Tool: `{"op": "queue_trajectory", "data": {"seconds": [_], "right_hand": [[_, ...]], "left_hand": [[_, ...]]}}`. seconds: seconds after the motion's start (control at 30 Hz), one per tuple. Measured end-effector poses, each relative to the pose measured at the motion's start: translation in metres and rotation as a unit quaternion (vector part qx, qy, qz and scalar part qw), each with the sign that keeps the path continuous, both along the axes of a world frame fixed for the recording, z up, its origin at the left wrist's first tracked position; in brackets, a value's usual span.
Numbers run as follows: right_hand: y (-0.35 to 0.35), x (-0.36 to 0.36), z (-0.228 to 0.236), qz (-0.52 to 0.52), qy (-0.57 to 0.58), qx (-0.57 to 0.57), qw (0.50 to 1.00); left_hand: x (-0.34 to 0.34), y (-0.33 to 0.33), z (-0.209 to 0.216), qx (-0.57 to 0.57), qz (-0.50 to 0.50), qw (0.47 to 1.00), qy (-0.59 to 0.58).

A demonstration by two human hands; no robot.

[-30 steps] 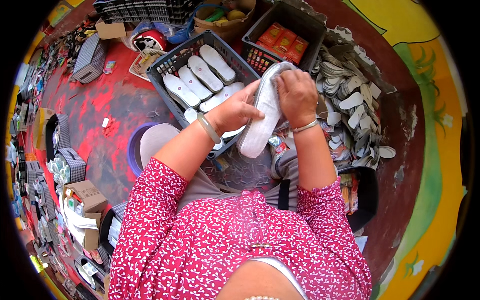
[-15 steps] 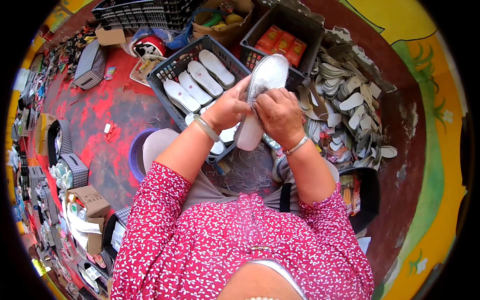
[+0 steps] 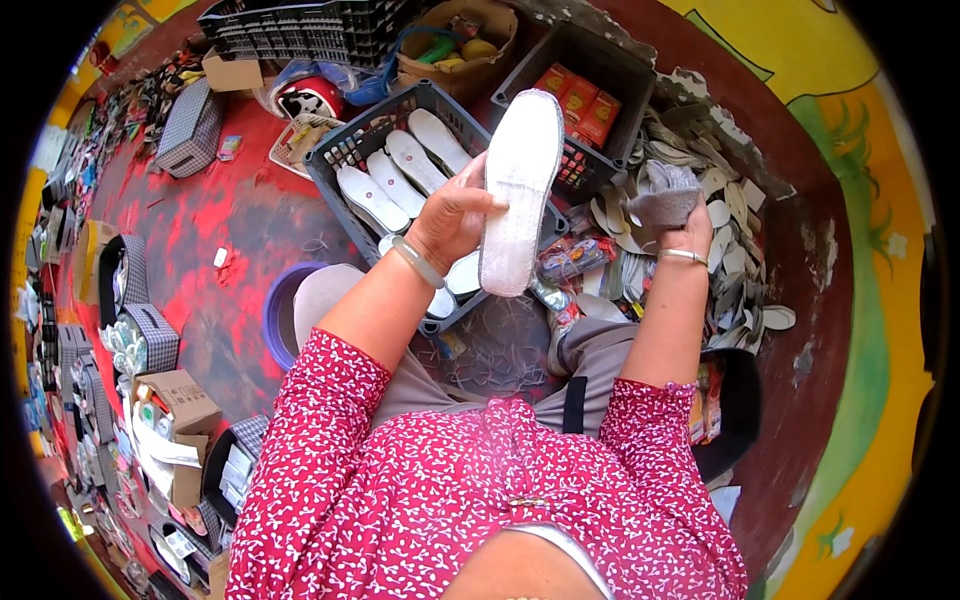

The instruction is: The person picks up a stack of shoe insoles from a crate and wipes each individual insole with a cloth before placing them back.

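Note:
Upright in front of me is a white shoe sole [image 3: 522,190] with a dark stitched edge. My left hand [image 3: 452,215] grips its left side, thumb lying across the surface. Off to the right, my right hand [image 3: 690,236] is closed around a folded grey fuzzy piece [image 3: 666,196], which hides most of the fingers. That hand is above a heap of loose insoles [image 3: 735,210]. Behind my left hand, several white soles [image 3: 375,195] lie in a dark plastic crate [image 3: 330,165].
A second dark crate [image 3: 640,85] with red boxes [image 3: 580,103] stands at the back. Beside my left leg is a purple basin [image 3: 275,315]. Checkered storage boxes [image 3: 190,128] and a cardboard box [image 3: 185,400] are on the left. A black bin [image 3: 740,410] is at my right.
My right hand has left the sole and moved right, now with the grey fuzzy piece in it. The dark patch on the sole no longer shows. My left hand still holds the sole.

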State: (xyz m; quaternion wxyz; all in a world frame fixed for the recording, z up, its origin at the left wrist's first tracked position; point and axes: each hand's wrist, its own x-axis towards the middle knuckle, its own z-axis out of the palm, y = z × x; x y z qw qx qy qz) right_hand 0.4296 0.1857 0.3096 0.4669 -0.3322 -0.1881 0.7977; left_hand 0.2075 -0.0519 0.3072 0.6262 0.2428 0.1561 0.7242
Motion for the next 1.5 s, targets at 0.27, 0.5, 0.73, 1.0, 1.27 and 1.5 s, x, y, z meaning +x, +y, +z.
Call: {"op": "queue_trajectory", "data": {"seconds": [0.27,0.5,0.73,1.0,1.27,1.5], "right_hand": [[-0.033,-0.016,0.017,0.085,0.067,0.005,0.994],[-0.08,-0.061,0.033,0.05,0.043,0.233,0.97],[-0.122,-0.103,-0.011,0.221,-0.288,0.588,0.723],[-0.177,-0.089,0.006,0.295,-0.329,0.704,0.556],[-0.18,-0.051,0.027,0.482,-0.274,0.601,0.576],[-0.128,-0.035,0.062,0.239,-0.133,0.31,0.91]], "left_hand": [[0.001,0.001,-0.007,-0.069,0.047,0.994,-0.073],[0.009,0.006,-0.015,-0.173,0.101,0.979,-0.036],[0.015,0.013,-0.026,-0.165,0.141,0.976,0.031],[-0.026,0.009,-0.039,-0.24,0.262,0.934,-0.036],[-0.064,-0.007,-0.005,-0.139,0.319,0.921,-0.176],[-0.038,-0.01,0.002,0.007,0.137,0.977,-0.163]]}}
